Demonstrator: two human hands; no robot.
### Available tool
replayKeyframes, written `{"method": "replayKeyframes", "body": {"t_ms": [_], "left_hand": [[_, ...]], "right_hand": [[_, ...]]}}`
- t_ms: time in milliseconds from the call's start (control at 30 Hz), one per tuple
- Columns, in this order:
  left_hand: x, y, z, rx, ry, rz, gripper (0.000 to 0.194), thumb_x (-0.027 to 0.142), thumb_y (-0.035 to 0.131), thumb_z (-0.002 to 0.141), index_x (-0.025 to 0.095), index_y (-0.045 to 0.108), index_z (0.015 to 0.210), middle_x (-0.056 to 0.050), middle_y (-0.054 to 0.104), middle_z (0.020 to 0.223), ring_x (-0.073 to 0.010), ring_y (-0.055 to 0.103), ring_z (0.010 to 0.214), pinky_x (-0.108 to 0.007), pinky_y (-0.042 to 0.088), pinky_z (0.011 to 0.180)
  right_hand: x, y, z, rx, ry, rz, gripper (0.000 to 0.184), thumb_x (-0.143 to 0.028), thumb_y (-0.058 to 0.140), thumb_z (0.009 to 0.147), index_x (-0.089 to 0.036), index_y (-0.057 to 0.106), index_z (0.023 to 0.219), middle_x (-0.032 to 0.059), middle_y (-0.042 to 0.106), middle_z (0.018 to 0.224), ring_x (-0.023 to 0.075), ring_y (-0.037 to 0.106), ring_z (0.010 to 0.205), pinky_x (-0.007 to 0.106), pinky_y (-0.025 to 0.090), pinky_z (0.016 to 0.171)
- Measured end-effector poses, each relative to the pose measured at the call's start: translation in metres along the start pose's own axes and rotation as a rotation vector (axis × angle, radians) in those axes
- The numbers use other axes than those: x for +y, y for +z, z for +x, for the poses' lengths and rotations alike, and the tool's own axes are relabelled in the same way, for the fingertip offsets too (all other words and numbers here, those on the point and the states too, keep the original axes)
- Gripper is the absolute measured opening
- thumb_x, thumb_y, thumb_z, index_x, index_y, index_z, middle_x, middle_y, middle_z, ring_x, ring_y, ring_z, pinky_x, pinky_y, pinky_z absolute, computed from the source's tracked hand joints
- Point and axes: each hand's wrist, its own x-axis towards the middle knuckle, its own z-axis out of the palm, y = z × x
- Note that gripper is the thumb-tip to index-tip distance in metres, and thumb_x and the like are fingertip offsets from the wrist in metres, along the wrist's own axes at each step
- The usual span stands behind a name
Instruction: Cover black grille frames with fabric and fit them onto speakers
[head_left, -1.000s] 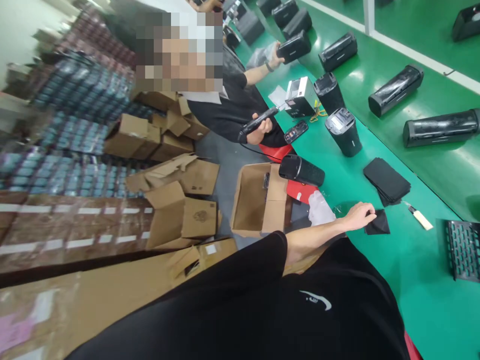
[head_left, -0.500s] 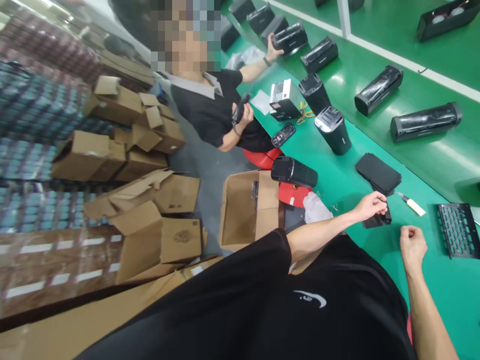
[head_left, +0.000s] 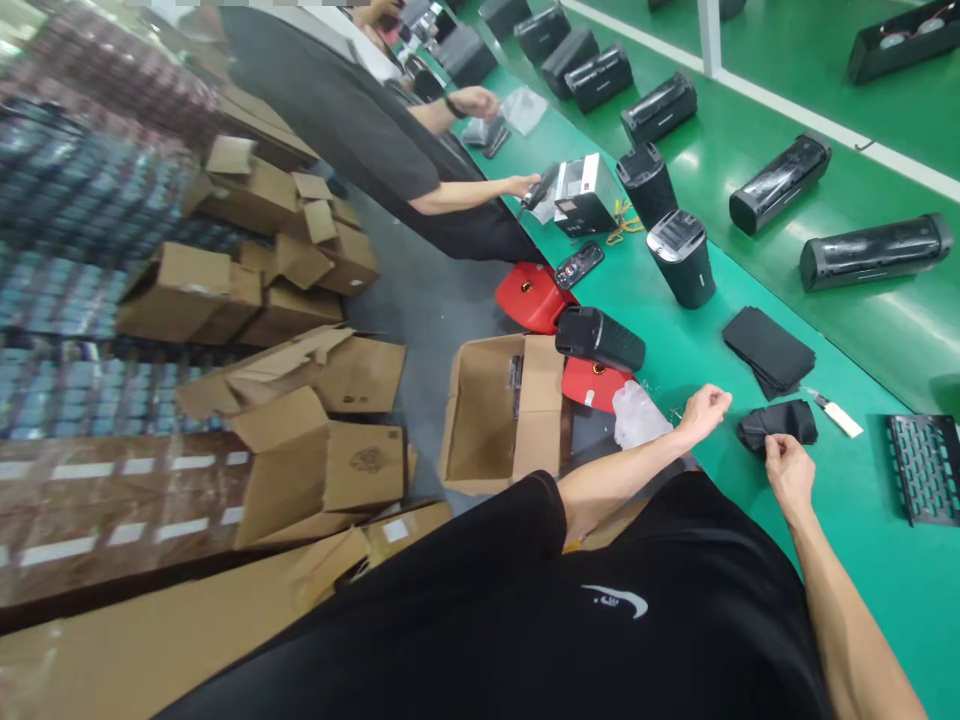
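Item: black cloth (head_left: 780, 424), on the green table (head_left: 840, 560), pinched at its near edge by the right hand (head_left: 787, 468). Left hand (head_left: 705, 408), loosely curled and empty, at its 9 o'clock. Risk: craft knife (head_left: 834, 413) just beside at 2 o'clock; a careless tug could snag it. Open room toward 6 o'clock; table edge near 8 o'clock.

The person wears a black short-sleeved shirt (head_left: 525, 620) with a small white logo (head_left: 615, 600), forearms bare.
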Motion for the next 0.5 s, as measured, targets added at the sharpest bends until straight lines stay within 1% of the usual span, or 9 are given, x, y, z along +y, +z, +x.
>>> {"method": "replayKeyframes", "body": {"t_ms": [33,100,167,200,267,333,433,500], "left_hand": [[-0.004,0.000,-0.005,-0.035,-0.026,0.033,0.032,0.047,0.070,0.091,0.017,0.065,0.097,-0.003,0.074,0.085,-0.0081,0.060,0.060,-0.018,0.043,0.052],[-0.009,0.006,-0.015,-0.157,-0.061,0.096,0.040,0.053,0.075,0.086,0.016,0.066,0.096,-0.002,0.074,0.082,-0.0095,0.062,0.058,-0.019,0.045,0.051],[-0.011,0.016,-0.021,-0.256,-0.040,0.148,0.035,0.050,0.072,0.090,0.015,0.068,0.097,-0.003,0.074,0.080,-0.0103,0.066,0.061,-0.019,0.049,0.054],[-0.010,0.021,-0.021,-0.275,-0.016,0.165,0.030,0.045,0.068,0.094,0.015,0.068,0.097,-0.003,0.074,0.079,-0.0099,0.067,0.062,-0.019,0.050,0.056],[-0.008,0.027,-0.018,-0.262,0.022,0.192,0.023,0.034,0.059,0.099,0.014,0.069,0.094,-0.003,0.073,0.075,-0.0091,0.066,0.061,-0.019,0.051,0.058],[-0.006,0.027,-0.012,-0.250,0.028,0.230,0.020,0.027,0.056,0.099,0.014,0.069,0.091,-0.003,0.073,0.075,-0.0093,0.066,0.059,-0.020,0.051,0.058],[-0.001,0.015,0.000,-0.245,0.051,0.327,0.020,0.023,0.057,0.096,0.015,0.066,0.080,-0.002,0.071,0.070,-0.0109,0.066,0.057,-0.022,0.052,0.060],[0.004,0.003,0.005,-0.222,0.082,0.411,0.024,0.023,0.057,0.096,0.016,0.063,0.073,-0.001,0.068,0.064,-0.0126,0.066,0.059,-0.024,0.052,0.065]], "right_hand": [[0.002,-0.003,-0.002,-0.004,0.021,0.046,0.046,-0.065,0.059,0.083,-0.021,0.070,0.083,0.0070,0.064,0.072,0.0236,0.057,0.068,0.036,0.041,0.069],[0.004,-0.005,-0.008,-0.016,0.060,0.153,0.056,-0.074,0.060,0.080,-0.019,0.071,0.086,0.0032,0.061,0.064,0.0208,0.053,0.059,0.034,0.039,0.062],[0.005,-0.004,-0.015,-0.023,0.092,0.271,0.060,-0.077,0.064,0.077,-0.019,0.071,0.089,-0.0002,0.058,0.060,0.0172,0.047,0.053,0.032,0.036,0.055],[0.005,-0.003,-0.019,-0.015,0.105,0.330,0.060,-0.076,0.067,0.075,-0.019,0.070,0.090,-0.0015,0.057,0.059,0.0156,0.045,0.051,0.031,0.034,0.053],[0.005,-0.004,-0.024,0.027,0.135,0.443,0.056,-0.073,0.072,0.072,-0.019,0.067,0.088,-0.0034,0.055,0.058,0.0132,0.042,0.050,0.028,0.031,0.049],[0.005,-0.007,-0.028,0.093,0.163,0.553,0.052,-0.069,0.075,0.071,-0.020,0.064,0.087,-0.0050,0.052,0.058,0.0118,0.041,0.049,0.026,0.029,0.047],[0.010,-0.022,-0.033,0.192,0.186,0.712,0.048,-0.064,0.079,0.071,-0.023,0.057,0.085,-0.0076,0.048,0.059,0.0109,0.041,0.050,0.024,0.028,0.047],[0.017,-0.037,-0.038,0.235,0.192,0.810,0.048,-0.059,0.082,0.068,-0.024,0.054,0.085,-0.0081,0.047,0.061,0.0112,0.043,0.053,0.024,0.032,0.050]]}}
